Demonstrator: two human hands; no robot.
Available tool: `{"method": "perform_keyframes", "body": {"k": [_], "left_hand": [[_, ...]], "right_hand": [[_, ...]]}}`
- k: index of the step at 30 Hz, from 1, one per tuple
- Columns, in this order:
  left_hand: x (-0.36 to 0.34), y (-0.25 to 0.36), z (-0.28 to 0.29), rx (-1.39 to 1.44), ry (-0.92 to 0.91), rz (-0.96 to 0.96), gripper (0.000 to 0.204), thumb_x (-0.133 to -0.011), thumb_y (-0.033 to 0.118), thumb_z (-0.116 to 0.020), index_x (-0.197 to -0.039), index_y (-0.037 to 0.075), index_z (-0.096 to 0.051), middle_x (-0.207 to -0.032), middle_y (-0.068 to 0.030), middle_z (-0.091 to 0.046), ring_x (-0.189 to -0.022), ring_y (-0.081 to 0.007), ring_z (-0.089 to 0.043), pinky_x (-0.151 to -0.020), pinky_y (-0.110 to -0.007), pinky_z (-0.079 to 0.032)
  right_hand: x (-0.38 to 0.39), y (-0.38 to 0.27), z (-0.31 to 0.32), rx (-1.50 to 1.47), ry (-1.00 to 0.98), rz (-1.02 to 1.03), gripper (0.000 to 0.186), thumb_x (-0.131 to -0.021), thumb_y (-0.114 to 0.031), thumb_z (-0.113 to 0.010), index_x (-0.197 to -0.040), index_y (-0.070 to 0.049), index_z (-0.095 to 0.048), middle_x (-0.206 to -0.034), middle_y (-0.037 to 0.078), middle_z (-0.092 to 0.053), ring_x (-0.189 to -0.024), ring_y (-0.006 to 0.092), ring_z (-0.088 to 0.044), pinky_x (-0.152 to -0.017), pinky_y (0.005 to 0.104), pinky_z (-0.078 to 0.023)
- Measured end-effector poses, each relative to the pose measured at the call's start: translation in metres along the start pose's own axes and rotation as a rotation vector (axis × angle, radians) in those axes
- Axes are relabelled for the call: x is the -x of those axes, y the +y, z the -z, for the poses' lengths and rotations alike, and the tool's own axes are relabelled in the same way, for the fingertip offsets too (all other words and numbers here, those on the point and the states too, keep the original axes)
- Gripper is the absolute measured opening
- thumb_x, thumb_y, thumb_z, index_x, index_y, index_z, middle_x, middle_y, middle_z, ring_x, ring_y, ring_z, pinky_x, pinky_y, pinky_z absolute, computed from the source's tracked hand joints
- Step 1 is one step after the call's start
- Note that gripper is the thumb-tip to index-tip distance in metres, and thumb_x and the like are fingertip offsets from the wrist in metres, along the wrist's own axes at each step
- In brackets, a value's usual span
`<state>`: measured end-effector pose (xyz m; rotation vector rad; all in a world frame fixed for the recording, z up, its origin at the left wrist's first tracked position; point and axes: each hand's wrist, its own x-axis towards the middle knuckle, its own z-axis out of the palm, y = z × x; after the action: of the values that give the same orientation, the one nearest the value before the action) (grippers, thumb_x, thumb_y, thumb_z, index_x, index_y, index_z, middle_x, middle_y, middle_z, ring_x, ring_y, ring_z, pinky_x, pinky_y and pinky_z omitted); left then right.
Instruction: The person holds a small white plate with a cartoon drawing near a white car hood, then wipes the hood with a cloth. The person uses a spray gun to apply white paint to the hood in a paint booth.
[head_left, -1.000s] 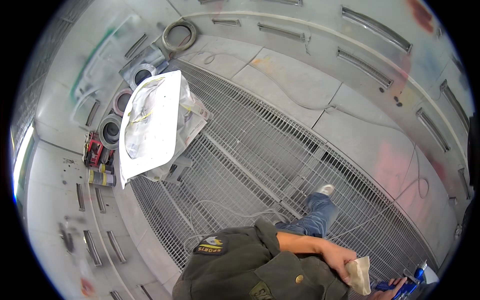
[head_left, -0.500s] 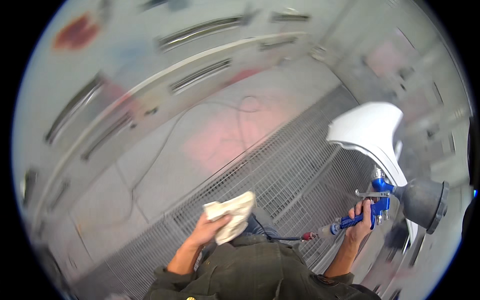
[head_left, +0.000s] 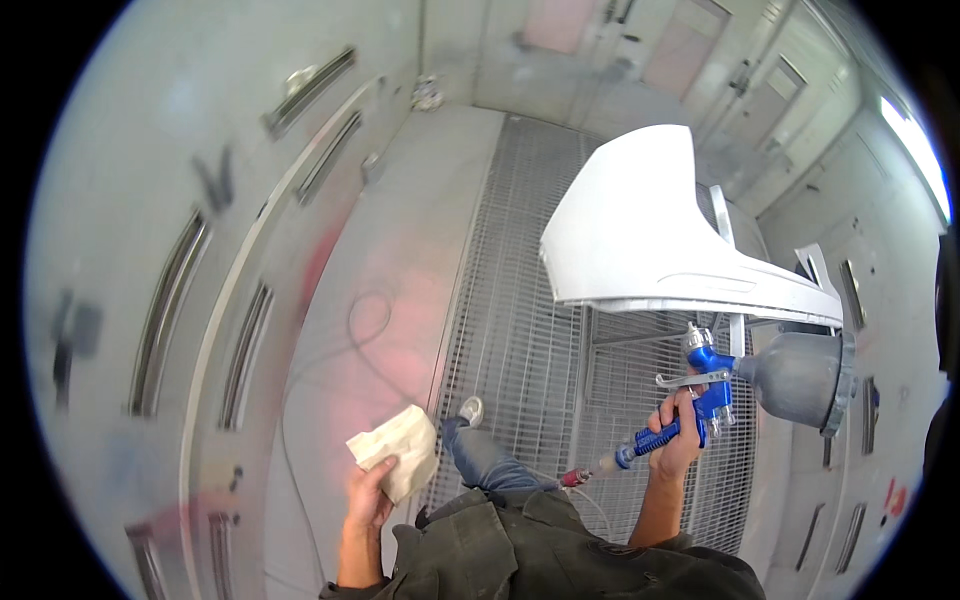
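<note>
Single head cam, left unit of the worn pair: wide fisheye, upright, not mirrored. Sits above the wearer's jacket (head_left: 560, 550), pitched down and forward, so the jacket takes the bottom edge and the forearms (head_left: 657, 508) come up from there. Left hand (head_left: 372, 492) is left of centre, right hand (head_left: 680, 445) right of centre, both close range, same for the gun (head_left: 712, 390). Panel (head_left: 650, 235) is mid range, upper right. Lens looks along the grating (head_left: 515, 260) to the far wall (head_left: 560, 65) up top. Left wall (head_left: 110, 230) and right wall (head_left: 835, 520) both covered, lines bowed near the rim, frame corners black.
</note>
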<state>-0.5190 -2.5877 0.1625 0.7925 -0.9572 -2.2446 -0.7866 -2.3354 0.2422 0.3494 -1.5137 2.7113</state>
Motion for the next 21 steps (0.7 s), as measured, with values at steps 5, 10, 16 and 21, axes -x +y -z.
{"method": "perform_keyframes", "body": {"k": [5, 10, 16, 21], "left_hand": [[-0.022, -0.008, 0.017, -0.155, -0.362, 0.260, 0.043, -0.082, 0.000, -0.061, -0.123, -0.004, -0.049, -0.115, -0.0146, -0.060, -0.105, -0.0261, -0.060, -0.091, -0.040, -0.050], [-0.131, -0.074, 0.043, -0.521, -1.059, 0.659, 0.034, -0.085, 0.005, -0.062, -0.118, 0.001, -0.056, -0.108, -0.0059, -0.062, -0.100, -0.0156, -0.058, -0.088, -0.028, -0.046], [-0.240, -0.090, 0.023, -0.776, -1.471, 1.012, 0.032, -0.086, 0.012, -0.063, -0.116, 0.001, -0.058, -0.106, -0.0062, -0.062, -0.099, -0.0152, -0.057, -0.086, -0.027, -0.044], [-0.217, -0.082, 0.046, -1.013, -1.528, 1.296, 0.033, -0.087, 0.014, -0.063, -0.117, 0.002, -0.058, -0.108, -0.0087, -0.062, -0.100, -0.0184, -0.058, -0.087, -0.030, -0.044]], "right_hand": [[0.040, -0.028, -0.002, -0.040, 0.099, 0.182, 0.043, -0.097, -0.014, -0.048, -0.137, -0.001, -0.040, -0.083, -0.002, -0.045, -0.063, 0.0055, -0.041, -0.050, 0.0215, -0.038], [0.101, -0.018, 0.006, 0.120, 0.466, 0.385, 0.038, -0.094, -0.015, -0.053, -0.129, -0.001, -0.046, -0.078, -0.002, -0.046, -0.061, 0.0061, -0.042, -0.049, 0.0220, -0.038], [0.212, 0.103, -0.009, 0.106, 1.081, 0.317, 0.013, -0.086, -0.013, -0.067, -0.079, -0.006, -0.058, -0.060, 0.000, -0.054, -0.052, 0.0095, -0.054, -0.049, 0.0237, -0.045], [0.310, 0.161, -0.059, 0.214, 1.013, 0.441, 0.023, -0.091, -0.022, -0.062, -0.074, -0.006, -0.056, -0.059, -0.003, -0.050, -0.050, 0.0050, -0.046, -0.048, 0.0210, -0.037]]}}
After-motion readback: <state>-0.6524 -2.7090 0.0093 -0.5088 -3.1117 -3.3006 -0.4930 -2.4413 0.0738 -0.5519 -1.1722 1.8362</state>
